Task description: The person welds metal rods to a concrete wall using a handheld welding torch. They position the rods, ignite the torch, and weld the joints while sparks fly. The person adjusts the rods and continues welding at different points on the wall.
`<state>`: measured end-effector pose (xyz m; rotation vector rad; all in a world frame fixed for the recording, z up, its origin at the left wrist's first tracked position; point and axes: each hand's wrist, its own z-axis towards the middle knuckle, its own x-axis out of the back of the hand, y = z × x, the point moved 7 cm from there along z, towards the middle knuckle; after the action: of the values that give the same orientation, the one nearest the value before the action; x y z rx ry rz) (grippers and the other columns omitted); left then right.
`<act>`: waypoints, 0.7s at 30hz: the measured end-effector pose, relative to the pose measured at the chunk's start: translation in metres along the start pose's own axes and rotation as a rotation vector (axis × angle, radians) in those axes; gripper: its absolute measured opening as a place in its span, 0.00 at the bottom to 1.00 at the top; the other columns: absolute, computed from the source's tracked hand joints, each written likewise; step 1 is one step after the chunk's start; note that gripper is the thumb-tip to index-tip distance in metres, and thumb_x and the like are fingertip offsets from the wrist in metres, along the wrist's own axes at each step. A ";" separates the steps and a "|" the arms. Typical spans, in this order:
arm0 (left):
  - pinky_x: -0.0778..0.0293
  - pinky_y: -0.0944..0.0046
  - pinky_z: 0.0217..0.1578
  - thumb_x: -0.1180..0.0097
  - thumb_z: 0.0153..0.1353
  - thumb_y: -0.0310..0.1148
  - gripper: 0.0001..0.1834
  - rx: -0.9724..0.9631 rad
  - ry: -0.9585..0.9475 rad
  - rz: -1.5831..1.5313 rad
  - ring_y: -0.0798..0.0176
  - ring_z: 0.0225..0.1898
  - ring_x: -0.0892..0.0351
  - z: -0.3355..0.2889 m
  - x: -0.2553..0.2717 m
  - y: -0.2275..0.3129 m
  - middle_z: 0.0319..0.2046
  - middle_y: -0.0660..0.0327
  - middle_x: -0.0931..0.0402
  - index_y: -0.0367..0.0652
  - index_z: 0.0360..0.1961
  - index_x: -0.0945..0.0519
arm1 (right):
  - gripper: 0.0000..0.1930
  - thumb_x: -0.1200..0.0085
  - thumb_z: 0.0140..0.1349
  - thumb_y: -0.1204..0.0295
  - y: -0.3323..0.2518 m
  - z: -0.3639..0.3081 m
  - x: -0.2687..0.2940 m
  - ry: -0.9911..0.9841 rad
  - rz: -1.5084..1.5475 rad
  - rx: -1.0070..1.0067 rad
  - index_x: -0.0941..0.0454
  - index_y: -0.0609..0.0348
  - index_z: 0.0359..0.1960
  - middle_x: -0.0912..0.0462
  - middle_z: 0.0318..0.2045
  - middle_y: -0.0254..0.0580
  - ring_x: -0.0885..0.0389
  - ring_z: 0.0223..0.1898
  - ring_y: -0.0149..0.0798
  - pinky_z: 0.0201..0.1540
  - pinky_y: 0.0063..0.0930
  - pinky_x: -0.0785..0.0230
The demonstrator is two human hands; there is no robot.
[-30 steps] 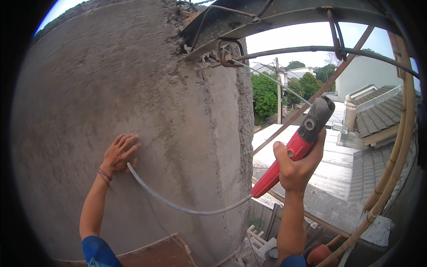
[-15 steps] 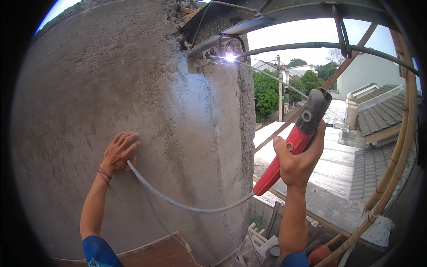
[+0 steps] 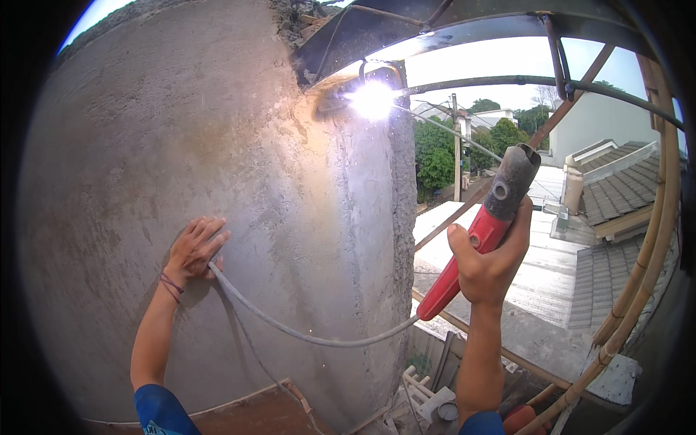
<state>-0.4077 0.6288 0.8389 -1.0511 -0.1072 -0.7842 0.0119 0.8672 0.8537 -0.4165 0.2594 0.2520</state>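
My right hand is wrapped round a red and black welding electrode holder, tilted up to the left. From its black jaw a thin welding electrode reaches to a bright white arc. The glare hides the electrode's tip and the metal there, beside a curved steel bar and below a steel beam. My left hand is against the grey plastered wall, fingers bent, closed round a grey welding cable. This cable sags across to the holder's lower end.
Bamboo poles curve along the right side. A rusty brace slants behind the holder. Below lie a pale metal roof, tiled roofs and a brown panel. The wall's right edge is rough and broken.
The arc has grown much larger and brighter, lighting the wall and beam more strongly. Small sparks now show near the cable. Both hands have barely moved.
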 end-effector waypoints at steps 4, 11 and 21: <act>0.36 0.49 0.66 0.37 0.41 0.37 0.34 0.031 -0.050 -0.046 0.48 0.60 0.32 0.000 0.000 0.000 0.60 0.55 0.32 0.50 0.55 0.26 | 0.29 0.36 0.49 0.76 -0.008 -0.002 0.005 0.029 -0.022 0.102 0.34 0.62 0.54 0.32 0.34 0.32 0.33 0.30 0.27 0.36 0.23 0.34; 0.36 0.49 0.67 0.37 0.39 0.37 0.35 0.028 -0.056 -0.030 0.49 0.60 0.32 0.002 0.000 -0.001 0.60 0.55 0.33 0.49 0.55 0.27 | 0.34 0.37 0.45 0.78 -0.004 0.001 0.005 -0.018 -0.003 -0.026 0.35 0.62 0.58 0.29 0.37 0.36 0.29 0.34 0.29 0.39 0.25 0.31; 0.35 0.49 0.66 0.38 0.39 0.36 0.35 0.028 -0.065 -0.049 0.49 0.60 0.31 0.000 0.006 0.008 0.59 0.55 0.32 0.49 0.55 0.27 | 0.34 0.37 0.45 0.78 -0.004 -0.002 0.006 -0.029 -0.020 -0.033 0.35 0.64 0.58 0.27 0.36 0.38 0.26 0.32 0.31 0.38 0.26 0.29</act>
<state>-0.3984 0.6276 0.8360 -1.0510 -0.1996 -0.7911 0.0186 0.8638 0.8517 -0.4479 0.2230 0.2424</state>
